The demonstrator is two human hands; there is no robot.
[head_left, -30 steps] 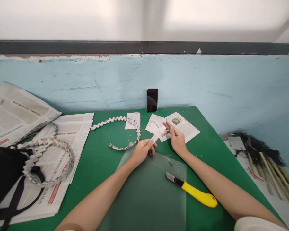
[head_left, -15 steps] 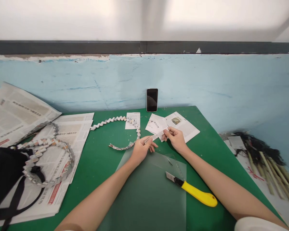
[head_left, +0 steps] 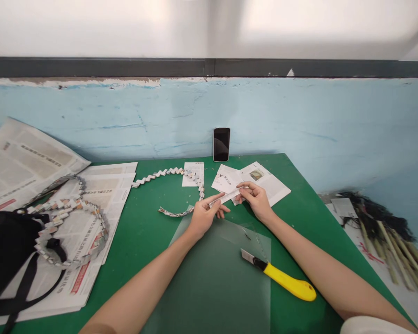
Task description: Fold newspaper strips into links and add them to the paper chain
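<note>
A narrow folded strip of newspaper (head_left: 229,196) is stretched between my two hands above the table. My left hand (head_left: 205,216) pinches its left end between thumb and fingers. At the other end, my right hand (head_left: 256,199) closes on the strip with thumb and forefinger. A zigzag chain of folded paper (head_left: 167,172) curves over the table just beyond my left hand. Under my forearms lies a clear plastic sheet (head_left: 216,278). The yellow utility knife (head_left: 289,280), its blade out, rests partly on that sheet below my right hand.
Cut newspaper pieces (head_left: 270,183) lie behind my right hand. A phone (head_left: 221,144) leans upright against the blue wall. Stacked newspapers (head_left: 114,199), more chain (head_left: 99,222) and a black bag (head_left: 10,250) occupy the left side. Sticks (head_left: 393,250) lie beyond the table's right edge.
My right fingers have shifted slightly along the strip, and more of it shows between my hands. The whole view has drifted a little; the knife and papers stay put.
</note>
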